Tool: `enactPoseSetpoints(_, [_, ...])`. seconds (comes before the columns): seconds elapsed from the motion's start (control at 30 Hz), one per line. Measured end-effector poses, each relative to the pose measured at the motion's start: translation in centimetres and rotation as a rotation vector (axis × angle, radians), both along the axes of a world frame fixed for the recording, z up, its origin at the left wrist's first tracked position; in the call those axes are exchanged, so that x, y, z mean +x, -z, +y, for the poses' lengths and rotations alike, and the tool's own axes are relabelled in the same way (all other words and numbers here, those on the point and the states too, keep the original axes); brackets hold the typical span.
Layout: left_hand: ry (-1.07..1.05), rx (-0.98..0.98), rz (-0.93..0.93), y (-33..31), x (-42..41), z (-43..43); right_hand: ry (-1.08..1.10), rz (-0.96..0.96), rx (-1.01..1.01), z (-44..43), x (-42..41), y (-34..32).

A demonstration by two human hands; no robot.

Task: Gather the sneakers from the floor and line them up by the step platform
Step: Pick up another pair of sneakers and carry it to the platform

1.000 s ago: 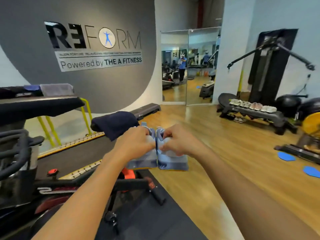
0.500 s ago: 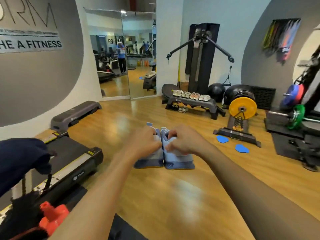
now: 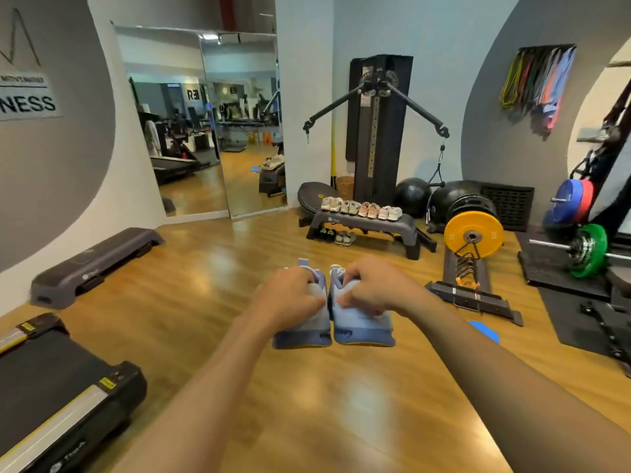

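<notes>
From the head camera, both arms reach out at mid-frame, each hand carrying one pale blue shoe. The left hand has its fingers curled into the collar of the left sneaker. The right hand grips the right sneaker the same way. The two shoes touch side by side and hang clear of the wooden floor, heels toward the wearer and toes pointing away.

The step platform stands well apart from the hands, straight above them in the frame and a touch right of centre, in front of the cable machine. A row of sneakers runs across its top from left to right, and more shoes sit on the floor under its left end.

The carried pair's long axis already points at the platform, crosswise to that row, so I'd say no turning is needed, only a walk forward. The bare stretch of the top is at its right end, nearer the right hand.

A second platform lies by the wall at the left edge.
</notes>
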State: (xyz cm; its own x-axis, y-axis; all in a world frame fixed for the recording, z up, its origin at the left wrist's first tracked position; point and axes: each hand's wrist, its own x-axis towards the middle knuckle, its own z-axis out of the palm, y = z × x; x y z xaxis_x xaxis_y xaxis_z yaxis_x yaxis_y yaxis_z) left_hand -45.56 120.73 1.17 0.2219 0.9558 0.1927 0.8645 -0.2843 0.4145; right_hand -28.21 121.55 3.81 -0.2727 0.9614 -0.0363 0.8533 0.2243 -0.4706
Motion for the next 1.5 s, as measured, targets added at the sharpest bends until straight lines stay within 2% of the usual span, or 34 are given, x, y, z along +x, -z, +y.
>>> enactPoseSetpoints(0.3, [0.092, 0.021, 0.041, 1.5, 1.2, 25.8, 0.093, -0.031, 0.078, 22.6, 1.2, 2.5])
enactPoseSetpoints(0.6, [0.275, 0.003, 0.018, 4.2, 6.0, 51.4, 0.265, -0.02, 0.078, 46.4, 6.7, 4.9])
enactPoseSetpoints(1.07, [0.224, -0.201, -0.044, 10.8, 11.8, 90.6, 0.263, 0.046, -0.058, 86.3, 14.1, 11.4])
enactPoseSetpoints(1.37, [0.293, -0.221, 0.03, 15.8, 13.3, 116.7, 0.322, 0.074, -0.068, 110.1, 15.0, 16.1])
enactPoseSetpoints(1.5, [0.318, -0.24, 0.093, 17.7, 15.1, 126.9, 0.333, 0.146, -0.091, 119.5, 16.8, 18.1])
